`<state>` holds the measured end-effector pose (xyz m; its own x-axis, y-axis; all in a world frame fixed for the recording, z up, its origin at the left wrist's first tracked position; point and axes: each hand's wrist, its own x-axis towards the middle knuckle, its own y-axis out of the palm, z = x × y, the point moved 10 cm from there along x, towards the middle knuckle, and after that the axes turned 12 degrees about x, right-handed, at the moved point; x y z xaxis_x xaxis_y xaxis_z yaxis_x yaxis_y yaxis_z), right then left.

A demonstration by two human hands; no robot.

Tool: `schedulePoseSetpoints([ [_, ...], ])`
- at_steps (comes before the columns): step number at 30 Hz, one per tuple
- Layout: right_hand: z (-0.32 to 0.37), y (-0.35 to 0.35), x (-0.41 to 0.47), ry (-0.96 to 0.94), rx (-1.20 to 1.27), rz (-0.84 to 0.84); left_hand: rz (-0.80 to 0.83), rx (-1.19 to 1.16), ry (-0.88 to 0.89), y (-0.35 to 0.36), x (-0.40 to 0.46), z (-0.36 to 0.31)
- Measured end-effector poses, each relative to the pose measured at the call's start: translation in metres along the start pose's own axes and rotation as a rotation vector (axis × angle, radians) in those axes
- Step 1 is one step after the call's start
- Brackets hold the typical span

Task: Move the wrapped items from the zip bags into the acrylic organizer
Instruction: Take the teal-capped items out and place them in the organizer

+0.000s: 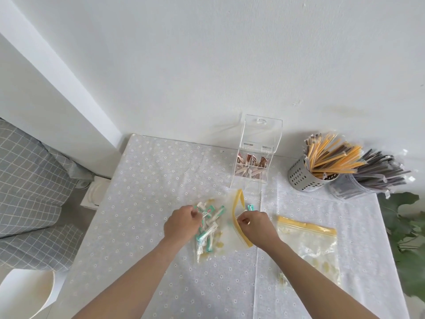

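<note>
Two zip bags lie on the table (142,203) in front of the organizer (254,157): the flat bag (308,240) and the open bag (227,226), whose wrapped items (207,229) the left hand (182,223) grips while the right hand (253,223) pinches its yellow strip.

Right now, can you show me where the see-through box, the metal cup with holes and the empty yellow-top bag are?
acrylic organizer (258,143), head view, on its raised clear lid.
metal cup (303,178), head view, on its perforated side wall.
empty zip bag (307,225), head view, on its yellow zip strip.
</note>
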<state>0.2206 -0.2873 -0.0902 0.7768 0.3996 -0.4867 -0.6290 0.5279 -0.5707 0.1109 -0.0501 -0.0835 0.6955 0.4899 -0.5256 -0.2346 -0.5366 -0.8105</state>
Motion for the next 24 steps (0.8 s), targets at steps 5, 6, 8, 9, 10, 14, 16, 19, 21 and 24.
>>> schedulePoseSetpoints([
  [5, -0.021, 0.001, 0.001, 0.056, 0.029, -0.039, 0.016, -0.028, -0.174, 0.026, -0.003, 0.048],
  [6, -0.022, 0.003, 0.0, 0.053, 0.029, -0.043, 0.011, -0.068, -0.179, 0.029, -0.002, 0.049],
  [8, -0.02, 0.006, -0.003, 0.036, 0.023, -0.058, 0.009, -0.167, -0.182, 0.034, 0.001, 0.046],
  [9, -0.018, 0.006, -0.004, 0.016, 0.018, -0.072, 0.013, -0.205, -0.181, 0.035, 0.003, 0.044],
  [10, -0.016, 0.006, -0.004, -0.009, 0.007, -0.096, 0.021, -0.228, -0.174, 0.037, 0.006, 0.043],
  [14, 0.007, 0.006, -0.003, -0.27, -0.139, -0.237, 0.016, -0.268, -0.111, 0.036, 0.02, 0.038],
  [16, 0.022, 0.017, 0.001, -0.47, -0.159, -0.211, -0.032, -0.297, -0.09, 0.03, 0.028, 0.037],
  [19, 0.03, 0.033, 0.017, -0.626, -0.18, -0.141, -0.089, -0.303, -0.062, 0.024, 0.038, 0.038],
  [21, 0.032, 0.039, 0.029, -0.63, -0.262, -0.116, -0.127, -0.299, -0.044, 0.021, 0.043, 0.041],
  [24, 0.041, 0.042, 0.04, -0.632, -0.376, -0.139, -0.192, -0.307, -0.033, 0.015, 0.048, 0.047],
])
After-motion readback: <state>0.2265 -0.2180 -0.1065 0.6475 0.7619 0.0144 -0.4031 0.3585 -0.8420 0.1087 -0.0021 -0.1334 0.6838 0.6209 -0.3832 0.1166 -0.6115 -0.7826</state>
